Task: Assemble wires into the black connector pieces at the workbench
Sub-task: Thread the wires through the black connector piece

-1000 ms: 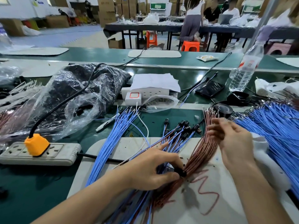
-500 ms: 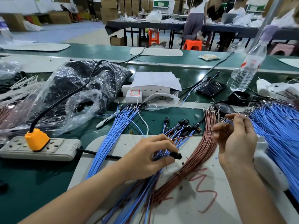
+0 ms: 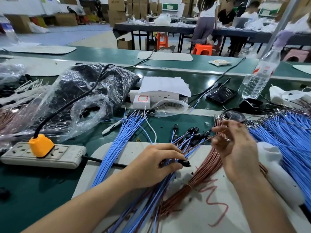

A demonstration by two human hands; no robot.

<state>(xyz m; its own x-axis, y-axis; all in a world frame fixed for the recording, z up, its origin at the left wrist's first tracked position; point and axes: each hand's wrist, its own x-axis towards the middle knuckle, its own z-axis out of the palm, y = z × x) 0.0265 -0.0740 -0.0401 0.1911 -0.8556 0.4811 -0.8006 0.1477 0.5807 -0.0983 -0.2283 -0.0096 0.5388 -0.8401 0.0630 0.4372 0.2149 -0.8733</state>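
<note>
L hand (image 3: 158,162) grip pinches black connector (image 3: 184,163); R hand (image 3: 235,145) pinches one brown wire (image 3: 206,140) (blurry). Few finished pieces (image 3: 193,132) at 12 o'clock; brown bundle (image 3: 202,172) mostly left.

I am looking at a small assembly workshop or factory floor. The long green worktop (image 3: 50,190) across my view carries bundles of blue wires (image 3: 289,140) and brown wires (image 3: 202,170), a clear bag of black parts (image 3: 80,91) and a grey power strip (image 3: 64,157). In the upper middle of the frame I see stacked cardboard boxes (image 3: 116,9). At upper right, people (image 3: 205,19) work at another long table (image 3: 176,28) with orange stools (image 3: 202,49) beside it.
</note>
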